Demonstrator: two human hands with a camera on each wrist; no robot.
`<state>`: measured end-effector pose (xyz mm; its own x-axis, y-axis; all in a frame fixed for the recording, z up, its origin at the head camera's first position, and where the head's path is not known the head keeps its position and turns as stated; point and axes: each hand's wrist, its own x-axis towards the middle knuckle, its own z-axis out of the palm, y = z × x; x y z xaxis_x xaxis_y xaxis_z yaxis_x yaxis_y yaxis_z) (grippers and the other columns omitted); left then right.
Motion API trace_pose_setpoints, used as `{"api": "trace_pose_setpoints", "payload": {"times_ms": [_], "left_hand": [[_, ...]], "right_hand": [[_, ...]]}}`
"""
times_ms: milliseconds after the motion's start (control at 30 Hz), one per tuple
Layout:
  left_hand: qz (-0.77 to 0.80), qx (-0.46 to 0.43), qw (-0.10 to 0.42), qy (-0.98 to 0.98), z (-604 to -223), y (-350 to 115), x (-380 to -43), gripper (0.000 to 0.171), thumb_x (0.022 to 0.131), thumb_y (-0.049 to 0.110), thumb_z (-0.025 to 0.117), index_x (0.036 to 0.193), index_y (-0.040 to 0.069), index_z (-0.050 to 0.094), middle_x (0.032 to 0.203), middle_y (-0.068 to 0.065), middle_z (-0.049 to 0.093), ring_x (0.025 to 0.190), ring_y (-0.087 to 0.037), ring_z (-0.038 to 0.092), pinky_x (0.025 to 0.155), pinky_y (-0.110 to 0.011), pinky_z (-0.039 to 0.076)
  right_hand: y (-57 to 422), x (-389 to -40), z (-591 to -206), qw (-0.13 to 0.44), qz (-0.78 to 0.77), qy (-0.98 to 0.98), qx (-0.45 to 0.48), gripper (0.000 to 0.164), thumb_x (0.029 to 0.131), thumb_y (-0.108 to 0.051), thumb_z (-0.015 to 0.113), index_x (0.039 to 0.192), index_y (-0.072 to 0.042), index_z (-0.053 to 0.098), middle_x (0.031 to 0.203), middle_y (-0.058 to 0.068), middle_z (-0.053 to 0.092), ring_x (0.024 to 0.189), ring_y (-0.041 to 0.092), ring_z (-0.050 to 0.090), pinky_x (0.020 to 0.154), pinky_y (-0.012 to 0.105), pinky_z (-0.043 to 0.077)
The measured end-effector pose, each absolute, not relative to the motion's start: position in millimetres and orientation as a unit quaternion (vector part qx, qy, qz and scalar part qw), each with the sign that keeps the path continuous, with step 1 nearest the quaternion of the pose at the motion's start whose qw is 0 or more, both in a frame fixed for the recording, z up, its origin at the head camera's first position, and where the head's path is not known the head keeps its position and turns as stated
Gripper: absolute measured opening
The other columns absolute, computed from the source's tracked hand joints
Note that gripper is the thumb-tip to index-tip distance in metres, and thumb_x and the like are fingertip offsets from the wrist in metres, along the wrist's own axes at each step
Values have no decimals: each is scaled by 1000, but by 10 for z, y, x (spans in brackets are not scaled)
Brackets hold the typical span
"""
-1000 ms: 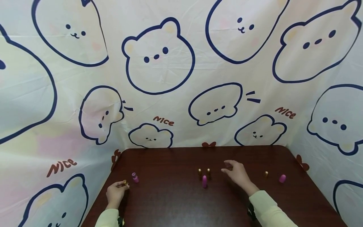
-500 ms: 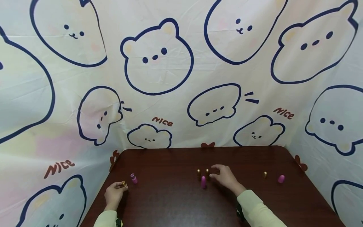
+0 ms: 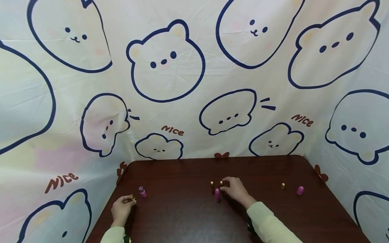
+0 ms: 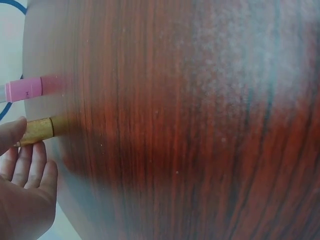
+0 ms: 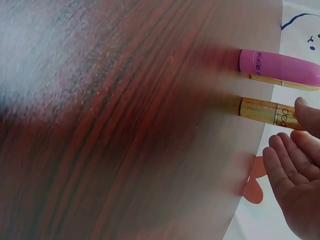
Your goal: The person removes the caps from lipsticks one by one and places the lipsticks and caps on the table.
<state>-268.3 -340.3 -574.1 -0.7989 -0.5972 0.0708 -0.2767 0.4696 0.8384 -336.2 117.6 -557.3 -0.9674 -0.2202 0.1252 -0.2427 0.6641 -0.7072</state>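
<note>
At the table's left side, my left hand [image 3: 119,211] pinches an uncapped gold lipstick tube [image 4: 37,131] between thumb and fingers, its base close to the tabletop. A pink lipstick tube [image 3: 143,192], also uncapped, stands just beyond it. In the middle, my right hand [image 3: 237,190] has thumb and fingertips around the upper part of an upright gold lipstick [image 5: 259,110]. To its left is a second gold lipstick [image 3: 212,185]. A pink lipstick [image 3: 217,195] with rounded top stands in front of the gold pair; in the right wrist view it mostly covers the second gold one.
Toward the right of the dark wooden table [image 3: 182,216] stand a small gold cap [image 3: 283,186] and a rounded pink cap [image 3: 300,190]. A cloth [image 3: 194,77] printed with cartoon animals hangs behind and along both sides.
My right hand has moved left and closed its fingertips on the right-hand gold lipstick of the middle group. My left hand keeps hold of its gold tube in the same place.
</note>
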Motion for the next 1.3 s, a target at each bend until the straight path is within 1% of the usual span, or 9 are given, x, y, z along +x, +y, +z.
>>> {"api": "trace_pose_setpoints", "payload": {"times_ms": [167, 267, 467, 700, 933, 1067, 1167, 1300], "left_hand": [[-442, 261, 180, -839, -5752, -3409, -2678, 26, 77, 0, 74, 97, -11, 63, 86, -25, 66, 80, -40, 62, 66, -48, 50], [-442, 258, 181, -840, -5754, -3410, -2679, 26, 77, 0, 74, 98, -11, 63, 87, -26, 66, 81, -40, 62, 65, -48, 50], [-441, 253, 185, -841, -5750, -3398, -2675, 26, 77, -1, 73, 99, -12, 63, 89, -27, 65, 81, -40, 62, 64, -46, 50], [-439, 250, 182, -843, -5753, -3400, -2669, 27, 78, 0, 73, 101, -10, 63, 93, -28, 65, 84, -41, 61, 65, -47, 51], [-442, 255, 188, -839, -5745, -3403, -2672, 27, 77, 1, 74, 101, -7, 64, 93, -25, 66, 84, -39, 62, 62, -42, 51], [-446, 250, 186, -839, -5702, -3396, -2676, 29, 79, 2, 73, 104, -8, 62, 98, -27, 65, 89, -41, 61, 71, -48, 50], [-453, 243, 181, -839, -5660, -3393, -2672, 33, 81, 3, 72, 109, -10, 60, 104, -30, 63, 96, -44, 58, 78, -53, 47], [-462, 223, 182, -839, -5615, -3408, -2652, 36, 84, 4, 70, 115, -11, 58, 110, -32, 61, 101, -44, 58, 82, -55, 46]], "right_hand": [[1135, -3375, -5588, 16, 390, -912, 125, 22, 83, -11, 77, 101, -4, 70, 90, 4, 66, 77, 15, 58, 64, 32, 51], [1121, -3379, -5591, 16, 390, -912, 124, 19, 83, -11, 77, 99, -5, 70, 87, 2, 65, 74, 15, 56, 62, 31, 50], [1113, -3385, -5590, 24, 382, -915, 125, 17, 83, -10, 76, 98, -5, 70, 86, 2, 65, 74, 15, 56, 64, 33, 51], [1105, -3387, -5571, 24, 384, -915, 126, 14, 84, -9, 76, 96, -5, 70, 84, 1, 65, 74, 14, 58, 65, 33, 51], [1113, -3376, -5519, 18, 392, -911, 124, 13, 84, -8, 76, 95, -6, 70, 86, 1, 65, 75, 15, 56, 65, 32, 50], [1117, -3359, -5458, 24, 395, -910, 125, 13, 84, -6, 76, 95, -5, 70, 85, 2, 65, 74, 15, 57, 64, 32, 51], [1133, -3348, -5410, 27, 399, -908, 125, 14, 84, -6, 75, 97, -3, 70, 84, 1, 65, 74, 14, 58, 64, 32, 51], [1174, -3345, -5350, 31, 405, -905, 122, 15, 85, -6, 74, 99, -2, 70, 84, 0, 65, 74, 14, 59, 64, 32, 52]]}}
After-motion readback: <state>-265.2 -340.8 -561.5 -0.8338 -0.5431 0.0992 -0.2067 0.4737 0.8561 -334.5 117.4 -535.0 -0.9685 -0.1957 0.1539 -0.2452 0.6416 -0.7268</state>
